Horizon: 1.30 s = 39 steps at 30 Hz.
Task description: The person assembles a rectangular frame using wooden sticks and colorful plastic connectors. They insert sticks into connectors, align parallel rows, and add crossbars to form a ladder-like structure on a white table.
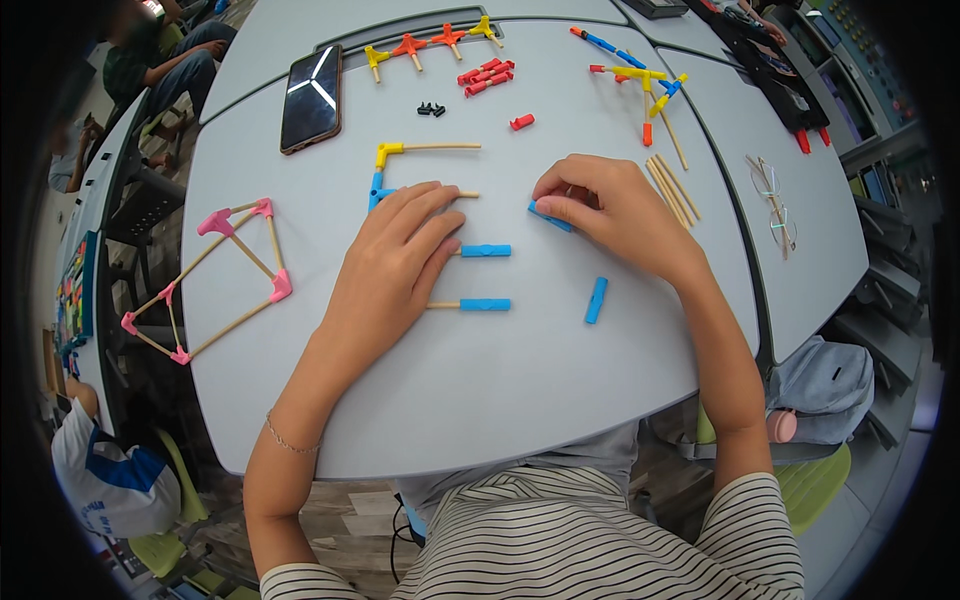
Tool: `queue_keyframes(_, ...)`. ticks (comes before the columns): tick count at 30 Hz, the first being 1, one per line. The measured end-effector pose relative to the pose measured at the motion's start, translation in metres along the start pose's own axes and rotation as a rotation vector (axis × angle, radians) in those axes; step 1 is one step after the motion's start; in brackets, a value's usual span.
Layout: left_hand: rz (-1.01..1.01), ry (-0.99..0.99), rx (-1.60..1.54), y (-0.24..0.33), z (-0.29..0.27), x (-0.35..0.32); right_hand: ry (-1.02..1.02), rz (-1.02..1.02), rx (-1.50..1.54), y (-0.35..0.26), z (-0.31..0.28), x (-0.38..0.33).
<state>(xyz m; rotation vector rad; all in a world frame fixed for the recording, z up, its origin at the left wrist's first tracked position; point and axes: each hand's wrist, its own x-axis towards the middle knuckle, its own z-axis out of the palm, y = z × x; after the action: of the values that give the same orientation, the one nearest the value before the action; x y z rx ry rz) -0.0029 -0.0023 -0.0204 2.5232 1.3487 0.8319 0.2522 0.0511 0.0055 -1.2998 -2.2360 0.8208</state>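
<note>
My left hand (pixel 400 245) lies flat with its fingers outstretched over a partly covered frame of thin wooden sticks. At the frame's far corner sits a yellow elbow connector (pixel 387 153), with a blue connector (pixel 376 186) just below it. Two sticks reach out from under the hand, each capped by a blue tube connector: one farther (pixel 486 251), one nearer (pixel 485 304). My right hand (pixel 615 205) pinches a blue connector piece (pixel 550 217) between thumb and fingers, just above or on the table. Another blue tube (pixel 596 300) lies loose nearer to me.
Left is a pink-jointed stick shape (pixel 281 285); behind it, a phone (pixel 312 98). Red tubes (pixel 488 76), black clips (pixel 431 109) and yellow and orange connectors (pixel 409 46) lie at the back. Right are loose sticks (pixel 673 190), a multicoloured stick build (pixel 645 85) and glasses (pixel 775 210).
</note>
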Motion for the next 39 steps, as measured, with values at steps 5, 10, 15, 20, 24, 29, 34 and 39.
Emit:
queue_keyframes(5, 0.000, 0.006, -0.001, 0.000, 0.000, -0.002, -0.034, 0.124, -0.009, 0.005, -0.016, 0.002)
queue_keyframes(10, 0.001, 0.003, -0.007, 0.001, -0.001, -0.001, -0.142, 0.084, 0.034, 0.006, -0.024, -0.001)
queue_keyframes(15, -0.002, 0.000, -0.021, 0.001, -0.001, -0.001, -0.137, -0.015, -0.049, 0.005, -0.017, -0.001)
queue_keyframes(20, -0.037, 0.030, -0.118, 0.001, -0.003, -0.001, -0.059, -0.125, -0.029, 0.008, 0.002, 0.001)
queue_keyframes(24, -0.057, 0.082, -0.108, -0.002, -0.001, 0.006, 0.031, -0.176, -0.020, -0.001, 0.022, -0.002)
queue_keyframes(29, -0.063, 0.136, -0.103, -0.007, 0.011, 0.011, 0.124, -0.195, -0.015, -0.005, 0.035, -0.001)
queue_keyframes(34, -0.074, 0.130, -0.118, -0.005, 0.013, 0.012, 0.105, -0.216, 0.084, -0.004, 0.040, -0.001)
queue_keyframes(39, -0.080, 0.150, -0.181, -0.006, 0.014, 0.013, 0.156, -0.269, 0.119, -0.003, 0.049, 0.000)
